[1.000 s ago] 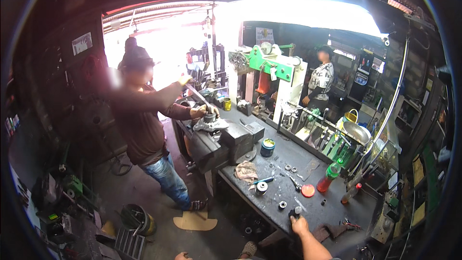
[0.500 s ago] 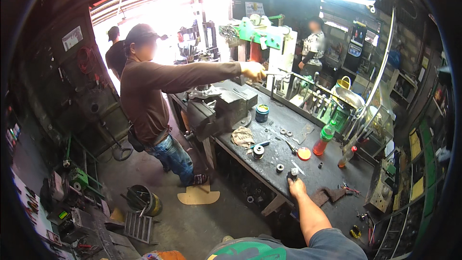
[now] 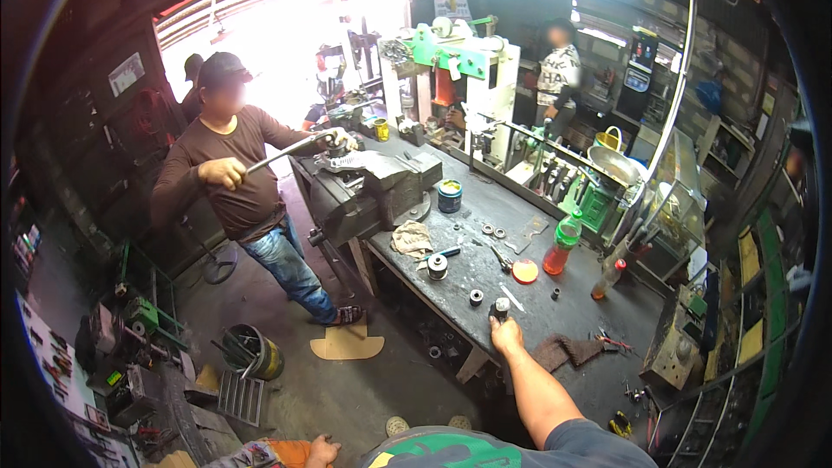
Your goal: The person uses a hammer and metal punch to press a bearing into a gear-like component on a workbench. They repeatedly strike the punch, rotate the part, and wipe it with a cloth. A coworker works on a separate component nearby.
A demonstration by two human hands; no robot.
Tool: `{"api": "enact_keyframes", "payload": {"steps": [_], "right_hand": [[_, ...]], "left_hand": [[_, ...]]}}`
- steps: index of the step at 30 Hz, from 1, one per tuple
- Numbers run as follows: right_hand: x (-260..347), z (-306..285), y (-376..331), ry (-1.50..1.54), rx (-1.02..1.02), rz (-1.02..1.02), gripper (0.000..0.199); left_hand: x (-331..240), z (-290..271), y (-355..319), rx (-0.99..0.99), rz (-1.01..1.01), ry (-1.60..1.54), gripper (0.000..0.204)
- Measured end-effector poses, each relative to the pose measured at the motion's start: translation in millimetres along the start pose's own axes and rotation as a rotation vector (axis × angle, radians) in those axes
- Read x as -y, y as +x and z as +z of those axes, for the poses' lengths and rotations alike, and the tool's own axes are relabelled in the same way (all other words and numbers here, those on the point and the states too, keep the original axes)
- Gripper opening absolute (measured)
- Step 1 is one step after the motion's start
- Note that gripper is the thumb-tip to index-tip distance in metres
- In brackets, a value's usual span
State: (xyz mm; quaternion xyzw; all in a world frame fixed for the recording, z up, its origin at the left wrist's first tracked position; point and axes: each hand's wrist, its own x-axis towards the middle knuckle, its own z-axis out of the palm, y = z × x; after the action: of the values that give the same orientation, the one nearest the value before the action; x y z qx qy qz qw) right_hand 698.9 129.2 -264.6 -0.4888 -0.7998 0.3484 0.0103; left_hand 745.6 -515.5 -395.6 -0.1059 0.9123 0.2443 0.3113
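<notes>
Floor at far left: a small bucket (image 3: 251,352) stands near a flat tan cut-out (image 3: 348,342) lying on the concrete.
Co-worker: a person in a brown shirt (image 3: 227,175) stands at the left end of the bench (image 3: 563,312), both hands on a long metal bar (image 3: 286,152) that reaches to the part clamped on top of the vise (image 3: 368,195).
Your left hand: your left hand (image 3: 322,451) shows only at the bottom edge, low by your knee; you cannot tell from here whether its grip is wide or narrow, or what it touches.
Bench, left part: a crumpled rag (image 3: 411,238) lies just beside the vise, with a blue-handled tool (image 3: 444,253), a short metal cylinder (image 3: 438,267) and a ring-shaped nut (image 3: 476,297) near it.
Your right hand: your right hand (image 3: 505,334) reaches up from the lower edge to the near rim of the bench, its grip closed round a small dark cylindrical part (image 3: 500,308).
The part: it stands upright at the front edge of the bench, just right of the ring-shaped nut, held in your fingers.
Bench, right part: an orange lid (image 3: 524,271) lies near an orange bottle with a green top (image 3: 562,247); a dark cloth (image 3: 563,351) lies just right of your wrist.
Back right: another person (image 3: 555,78) stands beyond the green machine (image 3: 451,48).
</notes>
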Motion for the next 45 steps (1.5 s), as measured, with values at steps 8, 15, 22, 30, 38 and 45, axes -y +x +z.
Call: {"api": "enact_keyframes", "payload": {"steps": [8,15,22,30,38,45], "right_hand": [[-8.8,-2.6,1.5,0.063,0.008,-0.086,0.067],[-12.9,-4.1,5.6,0.042,0.042,-0.120,0.066],[-10.4,-6.0,6.1,0.061,0.034,-0.108,0.065],[-8.7,-6.1,-0.5,0.032,0.014,-0.058,0.066],[-6.9,-3.7,1.1,0.030,-0.007,-0.054,0.067],[-1.6,-3.9,-6.2,0.017,-0.023,-0.051,0.065]], "left_hand": [[-16.2,16.6,-24.7,0.115,-0.047,0.076,0.072],[13.6,54.6,-78.5,0.153,-0.242,0.195,0.074],[3.7,50.6,-55.1,0.184,-0.207,0.208,0.073],[-21.2,-4.6,24.7,0.068,-0.076,0.199,0.072],[-75.6,-33.4,58.6,0.138,0.016,0.170,0.074],[-39.8,-7.6,36.4,0.313,0.017,0.373,0.075]]}}
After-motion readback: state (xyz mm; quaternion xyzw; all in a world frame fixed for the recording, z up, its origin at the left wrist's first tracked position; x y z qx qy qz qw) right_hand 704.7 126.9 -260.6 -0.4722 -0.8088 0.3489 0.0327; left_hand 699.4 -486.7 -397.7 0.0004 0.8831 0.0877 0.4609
